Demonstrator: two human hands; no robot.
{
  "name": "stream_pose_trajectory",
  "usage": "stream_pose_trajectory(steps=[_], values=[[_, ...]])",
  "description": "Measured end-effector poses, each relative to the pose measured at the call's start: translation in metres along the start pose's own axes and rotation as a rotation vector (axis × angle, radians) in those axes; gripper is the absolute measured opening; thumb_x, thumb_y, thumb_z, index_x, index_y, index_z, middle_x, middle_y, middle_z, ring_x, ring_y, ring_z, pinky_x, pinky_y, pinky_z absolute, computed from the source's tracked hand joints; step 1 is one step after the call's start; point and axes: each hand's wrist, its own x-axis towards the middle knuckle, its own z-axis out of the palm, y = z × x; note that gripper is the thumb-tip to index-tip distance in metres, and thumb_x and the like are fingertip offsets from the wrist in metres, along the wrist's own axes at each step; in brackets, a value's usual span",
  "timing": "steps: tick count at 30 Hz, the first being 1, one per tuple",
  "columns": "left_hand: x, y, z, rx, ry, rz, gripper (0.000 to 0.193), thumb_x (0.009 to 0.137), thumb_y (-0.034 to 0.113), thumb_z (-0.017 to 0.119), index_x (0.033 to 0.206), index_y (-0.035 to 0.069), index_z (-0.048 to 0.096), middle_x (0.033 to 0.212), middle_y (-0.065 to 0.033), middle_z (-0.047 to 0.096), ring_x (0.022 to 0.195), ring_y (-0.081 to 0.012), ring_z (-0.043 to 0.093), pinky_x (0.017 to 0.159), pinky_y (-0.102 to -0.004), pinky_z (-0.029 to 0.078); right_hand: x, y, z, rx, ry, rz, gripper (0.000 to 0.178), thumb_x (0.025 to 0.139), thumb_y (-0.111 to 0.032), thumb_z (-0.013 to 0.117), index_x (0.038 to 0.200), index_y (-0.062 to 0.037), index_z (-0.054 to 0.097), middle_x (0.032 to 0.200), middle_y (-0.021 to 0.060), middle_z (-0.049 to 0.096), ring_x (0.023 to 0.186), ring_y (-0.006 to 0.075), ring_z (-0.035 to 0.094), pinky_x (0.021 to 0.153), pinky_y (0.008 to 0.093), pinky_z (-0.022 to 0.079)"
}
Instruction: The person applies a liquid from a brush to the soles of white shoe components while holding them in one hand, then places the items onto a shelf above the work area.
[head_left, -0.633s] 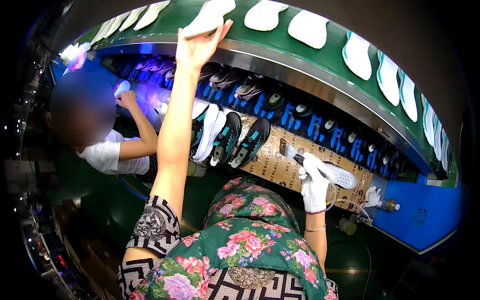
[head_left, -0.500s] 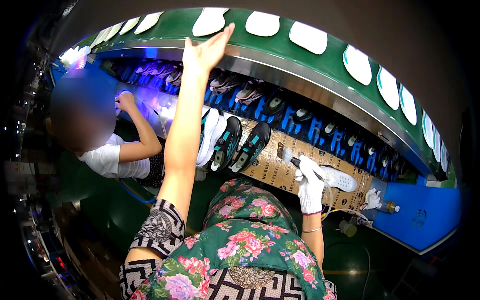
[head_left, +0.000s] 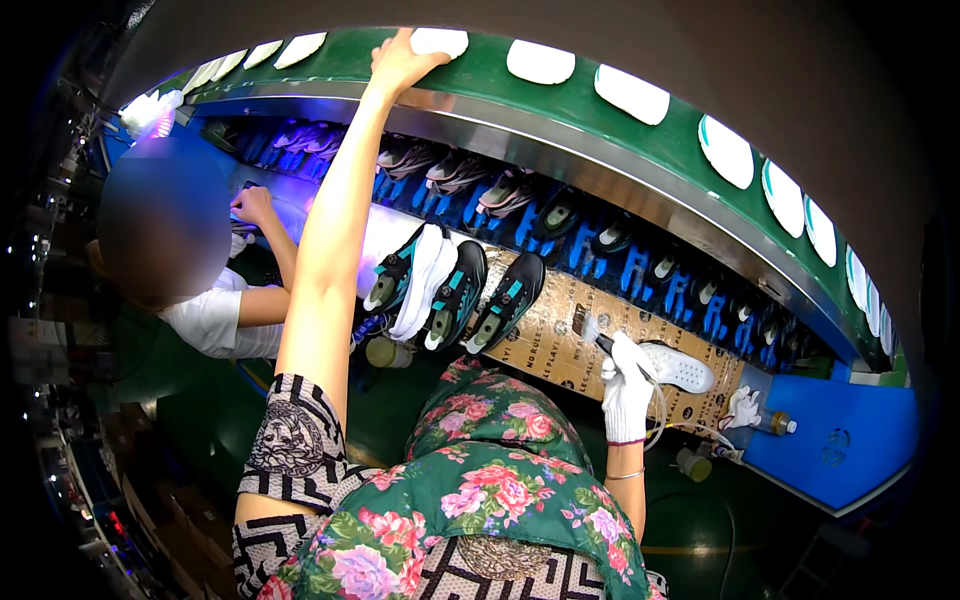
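Note:
My bare left hand point(head_left: 402, 62) reaches to the far green conveyor belt, thumb and fingers apart at the near left end of a white shoe sole point(head_left: 441, 41). Whether it presses on the sole is hard to tell. In a white knit glove, my right hand point(head_left: 627, 385) is closed round a brush point(head_left: 590, 326) with dark bristles and a clear tube at its handle. Beside that hand, a white sole point(head_left: 682, 368) lies on the cardboard-covered bench point(head_left: 555, 345). Left of the brush stand black-and-teal shoes point(head_left: 512, 300), with a white sole point(head_left: 423, 283) among them.
More white soles point(head_left: 632, 94) lie along the belt point(head_left: 480, 85). Beneath its metal edge runs a row of shoes on blue holders point(head_left: 585, 240). At left a person point(head_left: 220, 310) works. A glove point(head_left: 742, 408) and bottle point(head_left: 778, 422) sit near a blue panel point(head_left: 825, 430).
My left hand has moved left and farther onto the belt, to a sole's end. The belt's soles have shifted right. My right hand, still with the brush, has dropped slightly nearer.

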Motion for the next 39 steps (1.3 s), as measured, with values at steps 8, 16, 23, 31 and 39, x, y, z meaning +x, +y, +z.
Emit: stream_pose_trajectory(steps=[8, 16, 23, 31, 39], values=[[0.033, 0.046, 0.002, 0.068, 0.028, 0.038, 0.084, 0.067, 0.049, 0.073, 0.135, 0.006, 0.047, 0.131, -0.0248, 0.052, 0.122, -0.0433, 0.045, 0.101, -0.0508, 0.038, -0.005, -0.002, -0.007, -0.031, 0.046, 0.015, 0.023, 0.086, -0.003, 0.066, 0.106, 0.0077, 0.066, 0.075, 0.0047, 0.062, 0.057, 0.0115, 0.057, 0.049, 0.0229, 0.042], [0.034, 0.051, 0.001, 0.041, 0.034, 0.068, 0.07, 0.071, 0.046, 0.071, 0.127, 0.008, 0.053, 0.129, -0.0244, 0.054, 0.121, -0.0414, 0.046, 0.1, -0.0497, 0.038, -0.006, 0.002, -0.017, -0.039, 0.05, -0.015, 0.023, 0.087, -0.004, 0.066, 0.107, 0.0081, 0.066, 0.075, 0.0056, 0.063, 0.058, 0.0116, 0.057, 0.05, 0.0228, 0.041], [0.031, 0.053, -0.006, 0.023, 0.058, 0.074, 0.058, 0.074, 0.043, 0.069, 0.121, 0.01, 0.059, 0.127, -0.0242, 0.054, 0.12, -0.0398, 0.046, 0.099, -0.0488, 0.038, -0.003, 0.002, -0.03, -0.118, -0.009, -0.074, 0.03, 0.089, -0.007, 0.065, 0.115, 0.0076, 0.062, 0.09, 0.0084, 0.065, 0.063, 0.0102, 0.056, 0.051, 0.0203, 0.042], [0.021, 0.035, -0.029, -0.064, 0.133, 0.069, 0.045, 0.078, 0.039, 0.067, 0.113, 0.012, 0.065, 0.125, -0.0238, 0.056, 0.118, -0.038, 0.047, 0.098, -0.0477, 0.039, 0.004, -0.007, -0.035, -0.125, -0.004, -0.121, 0.03, 0.092, -0.009, 0.061, 0.116, 0.0085, 0.061, 0.09, 0.0092, 0.065, 0.063, 0.009, 0.055, 0.053, 0.0193, 0.04], [0.008, -0.106, -0.122, 0.292, 0.533, -0.386, 0.034, 0.081, 0.036, 0.065, 0.106, 0.014, 0.072, 0.123, -0.0235, 0.057, 0.117, -0.0362, 0.048, 0.097, -0.0467, 0.039, 0.004, -0.009, -0.045, -0.019, 0.04, -0.064, 0.026, 0.091, -0.01, 0.062, 0.11, 0.0075, 0.061, 0.072, 0.0036, 0.059, 0.057, 0.0092, 0.05, 0.054, 0.0178, 0.04]])
